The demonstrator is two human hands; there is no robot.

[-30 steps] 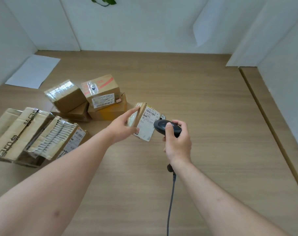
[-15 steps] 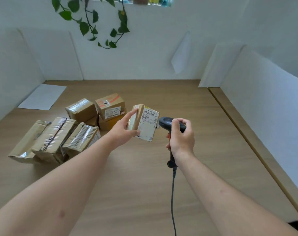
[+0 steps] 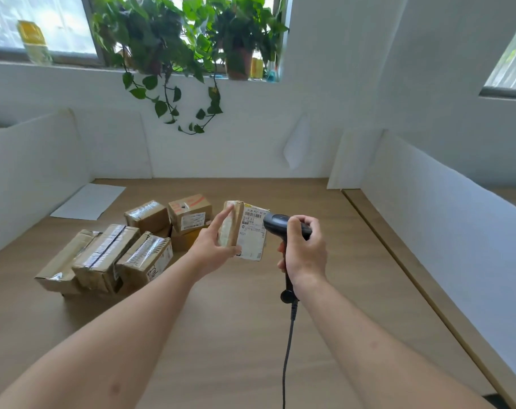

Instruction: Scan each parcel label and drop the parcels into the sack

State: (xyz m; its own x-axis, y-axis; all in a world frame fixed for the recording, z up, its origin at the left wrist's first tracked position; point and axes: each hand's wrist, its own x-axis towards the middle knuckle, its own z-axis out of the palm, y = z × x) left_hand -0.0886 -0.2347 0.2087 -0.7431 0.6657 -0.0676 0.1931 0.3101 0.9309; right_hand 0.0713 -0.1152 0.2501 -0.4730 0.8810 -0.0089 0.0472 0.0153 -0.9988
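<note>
Parcels on table: at your left, a group of taped cardboard parcels [image 3: 112, 258] lies on the wooden table [image 3: 221, 335], well apart from both of your hands.
Left hand: your left hand [image 3: 214, 246] holds a small parcel [image 3: 245, 231] in the air above the table. The thumb is under its lower edge and the fingers lie along its taped side.
Label: the white label [image 3: 253, 234] of this parcel faces to the right, towards the scanner.
Scanner: the dark scanner [image 3: 276, 224] is just beside the label, and its head almost touches it.
Right hand: your right hand [image 3: 302, 250] grips the scanner handle with curled fingers. The cable [image 3: 289, 343] hangs down from it.
Hard to see: the small print of the label is not readable. The handle is mostly covered by your fingers. No sack appears in the view.
Change: compared with half a second ago, the view is lifted, so the window and plants [image 3: 186, 39] now show. The parcel and scanner stay together as before.
</note>
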